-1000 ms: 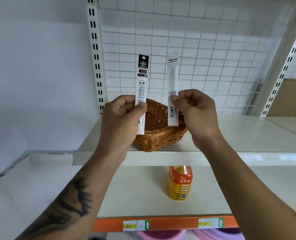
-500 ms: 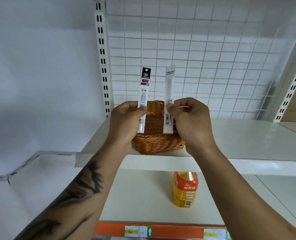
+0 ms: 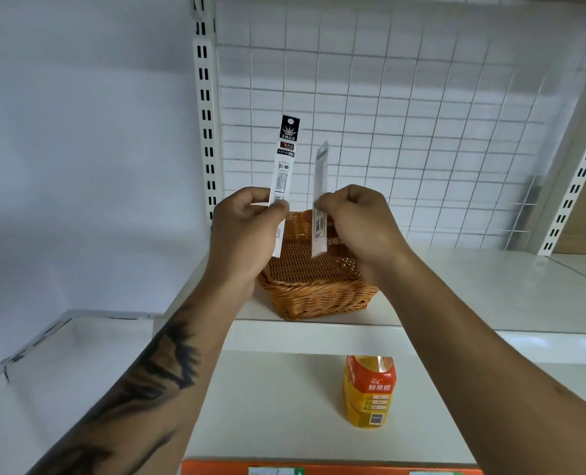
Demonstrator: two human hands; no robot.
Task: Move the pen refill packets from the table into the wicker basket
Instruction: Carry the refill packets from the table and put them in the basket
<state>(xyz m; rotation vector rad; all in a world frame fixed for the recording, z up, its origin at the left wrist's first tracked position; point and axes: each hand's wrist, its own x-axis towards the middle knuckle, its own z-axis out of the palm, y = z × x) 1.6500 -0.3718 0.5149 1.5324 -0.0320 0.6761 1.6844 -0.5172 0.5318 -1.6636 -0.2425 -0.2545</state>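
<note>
Both hands hide the wicker basket (image 3: pixel 313 289)'s side rims. The left hand (image 3: pixel 241 231) pinches a black-topped refill packet (image 3: pixel 283 166) upright; the right hand (image 3: pixel 356 228) pinches a clear refill packet (image 3: pixel 320 186), both above the basket.

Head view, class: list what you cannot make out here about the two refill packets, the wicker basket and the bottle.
- Left packet: middle covered by the left hand; small print too tiny.
- Right packet: faint against the wire grid; middle behind the right hand.
- Wicker basket: floor partly blocked by both hands.
- Bottle: top hidden by the shelf edge.
</note>
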